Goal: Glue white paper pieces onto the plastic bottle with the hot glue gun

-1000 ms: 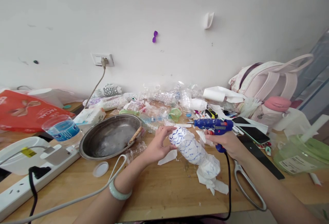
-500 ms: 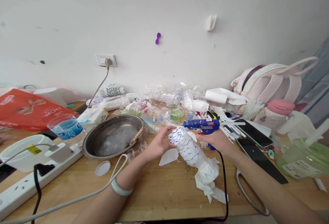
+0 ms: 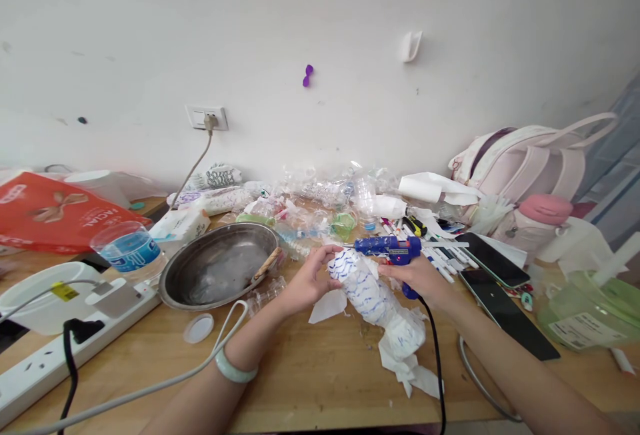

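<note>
My left hand (image 3: 313, 280) grips the upper end of a paper-wrapped roll (image 3: 367, 295), white with blue wavy marks. Its lower end is bunched and trails loose crumpled paper (image 3: 405, 362) on the table. In my right hand (image 3: 415, 275) is a blue hot glue gun (image 3: 383, 246), held level with its nozzle pointing left at the top of the roll, close to my left fingers. A glue stick (image 3: 450, 244) sticks out of its back, and a black cord (image 3: 437, 355) runs down from the handle. A loose scrap of white paper (image 3: 327, 306) lies beside the roll.
To the left stand a metal basin (image 3: 220, 267), a white power strip (image 3: 80, 348) and a grey cable (image 3: 150, 392). Clear plastic bottles (image 3: 320, 188) pile against the wall. At right are markers (image 3: 445, 258), two phones (image 3: 507, 312), a green container (image 3: 585, 308) and a pink backpack (image 3: 525, 158).
The glue gun in my right hand has shifted slightly left, its nozzle now nearer my left fingertips over the roll's top. My left hand and the roll have barely moved.
</note>
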`<move>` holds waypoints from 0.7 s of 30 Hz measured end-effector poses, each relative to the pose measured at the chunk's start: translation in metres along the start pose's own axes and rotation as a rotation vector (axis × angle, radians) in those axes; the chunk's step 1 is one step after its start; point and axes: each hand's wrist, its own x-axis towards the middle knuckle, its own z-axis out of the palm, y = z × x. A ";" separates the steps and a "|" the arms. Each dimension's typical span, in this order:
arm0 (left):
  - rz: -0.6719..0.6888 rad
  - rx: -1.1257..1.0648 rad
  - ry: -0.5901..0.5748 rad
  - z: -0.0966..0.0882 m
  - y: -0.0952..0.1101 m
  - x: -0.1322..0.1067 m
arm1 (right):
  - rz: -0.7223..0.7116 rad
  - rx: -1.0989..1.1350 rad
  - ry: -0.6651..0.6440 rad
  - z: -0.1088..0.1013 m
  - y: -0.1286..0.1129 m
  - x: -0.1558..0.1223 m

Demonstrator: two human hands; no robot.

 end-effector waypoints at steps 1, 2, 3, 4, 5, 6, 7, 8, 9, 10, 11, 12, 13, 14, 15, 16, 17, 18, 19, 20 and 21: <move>-0.001 0.002 0.001 0.000 0.000 0.000 | -0.004 0.008 0.002 0.000 -0.001 -0.002; -0.001 0.006 0.000 0.000 0.000 0.000 | -0.003 0.008 0.006 -0.001 -0.002 -0.003; 0.000 0.009 0.001 0.000 0.000 0.000 | 0.002 0.005 0.014 -0.001 -0.003 -0.004; 0.001 0.011 0.001 -0.001 0.000 0.000 | 0.012 -0.001 0.024 -0.001 -0.003 -0.005; 0.002 0.013 0.000 -0.001 -0.001 0.000 | 0.025 -0.004 0.033 0.000 -0.002 -0.005; 0.000 0.015 -0.001 -0.001 -0.002 0.001 | 0.039 -0.004 0.041 0.000 -0.001 -0.006; -0.001 0.015 -0.001 -0.001 -0.002 0.001 | 0.051 -0.002 0.049 0.000 0.000 -0.005; -0.002 0.012 -0.001 -0.001 -0.003 0.001 | 0.061 0.002 0.052 0.001 0.002 -0.005; -0.003 0.008 0.000 -0.001 -0.003 0.001 | 0.067 0.006 0.055 0.001 0.003 -0.004; -0.002 0.002 0.001 -0.001 -0.004 0.002 | 0.070 0.009 0.055 0.001 0.004 -0.004; 0.000 -0.004 0.003 -0.001 -0.004 0.002 | 0.071 0.012 0.057 0.002 0.004 -0.003; 0.002 -0.009 0.005 -0.001 -0.004 0.002 | 0.069 0.016 0.059 0.003 0.003 -0.003; 0.005 -0.013 0.008 -0.001 -0.004 0.002 | 0.065 0.021 0.062 0.003 0.002 -0.003; 0.007 -0.016 0.010 -0.001 -0.004 0.002 | 0.062 0.023 0.065 0.004 0.000 -0.003; 0.007 -0.018 0.012 -0.001 -0.004 0.002 | 0.058 0.024 0.069 0.004 -0.002 -0.003; 0.007 -0.018 0.013 -0.001 -0.003 0.002 | 0.052 0.023 0.070 0.005 -0.005 -0.004; 0.007 -0.017 0.014 -0.001 -0.003 0.002 | 0.045 0.020 0.068 0.005 -0.008 -0.004; 0.005 -0.014 0.015 -0.001 -0.003 0.002 | 0.037 0.016 0.065 0.005 -0.010 -0.004; 0.003 -0.010 0.014 -0.001 -0.003 0.002 | 0.030 0.011 0.062 0.005 -0.011 -0.004; 0.001 -0.008 0.012 -0.001 -0.004 0.002 | 0.024 0.010 0.064 0.005 -0.012 -0.004; -0.001 -0.007 0.012 -0.001 -0.004 0.001 | 0.021 0.012 0.072 0.004 -0.011 -0.004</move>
